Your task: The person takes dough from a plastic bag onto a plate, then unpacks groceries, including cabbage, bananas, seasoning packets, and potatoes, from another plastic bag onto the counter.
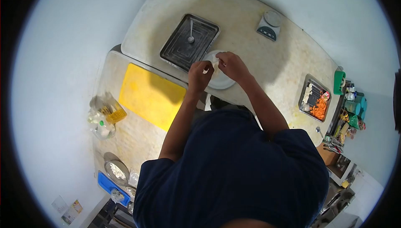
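A round white plate (221, 79) lies at the near edge of the table, touching or nearly touching the dark tray. My left hand (200, 74) is over the plate's left side with its fingers curled together; a small pale bit shows at the fingertips. Across from it, my right hand (232, 66) is above the plate's far right part, its thumb and fingers pinched. Whatever the fingers hold is too small to name. Just beyond the hands sits the dark rectangular tray (177, 46), with a white spoon (191, 39) lying in it.
A yellow cutting board (146, 94) lies at left, near a clear bag (102, 128) and a yellow basket (117, 114). Back right stands a kitchen scale (270, 25). At right, a metal tray (308, 106) holds orange and white pieces. A strainer (117, 172) is lower left.
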The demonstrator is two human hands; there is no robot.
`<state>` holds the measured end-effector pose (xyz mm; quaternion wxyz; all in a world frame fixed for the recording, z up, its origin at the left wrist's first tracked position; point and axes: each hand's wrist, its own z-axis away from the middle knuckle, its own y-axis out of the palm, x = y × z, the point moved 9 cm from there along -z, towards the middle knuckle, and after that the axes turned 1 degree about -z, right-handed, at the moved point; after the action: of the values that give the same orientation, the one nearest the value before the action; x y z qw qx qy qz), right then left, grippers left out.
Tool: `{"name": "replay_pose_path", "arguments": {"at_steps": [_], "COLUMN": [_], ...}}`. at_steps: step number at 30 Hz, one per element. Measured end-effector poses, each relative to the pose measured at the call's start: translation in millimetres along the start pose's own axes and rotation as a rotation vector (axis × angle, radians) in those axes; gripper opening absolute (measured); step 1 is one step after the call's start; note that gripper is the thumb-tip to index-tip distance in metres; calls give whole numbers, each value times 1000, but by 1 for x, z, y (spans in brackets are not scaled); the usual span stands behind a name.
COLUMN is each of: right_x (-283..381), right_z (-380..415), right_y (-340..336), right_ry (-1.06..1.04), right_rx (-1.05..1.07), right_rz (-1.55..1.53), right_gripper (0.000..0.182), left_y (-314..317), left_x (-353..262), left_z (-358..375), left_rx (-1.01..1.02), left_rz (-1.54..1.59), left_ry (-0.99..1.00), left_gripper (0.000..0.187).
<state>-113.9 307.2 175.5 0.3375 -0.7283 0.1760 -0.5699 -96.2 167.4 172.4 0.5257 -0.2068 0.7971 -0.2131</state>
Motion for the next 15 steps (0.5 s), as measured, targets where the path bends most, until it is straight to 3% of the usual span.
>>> {"name": "replay_pose_path", "arguments": {"at_steps": [4,10,15], "right_x": [4,-18,-24], "right_z": [6,12,13], "right_y": [12,18,17], "right_ry": [-92,-1,13], "right_rx": [-69,-39,-168], "right_rz": [78,128,178], "right_gripper": [20,15,19], "left_y": [5,22,27], "left_x": [-5,1,4], "left_z": [-4,-7,-6], "left_rx": [28,122,113], "left_rz": [-119,-163,-257], "left_ry": [102,129,125], "left_gripper": [12,9,6]}}
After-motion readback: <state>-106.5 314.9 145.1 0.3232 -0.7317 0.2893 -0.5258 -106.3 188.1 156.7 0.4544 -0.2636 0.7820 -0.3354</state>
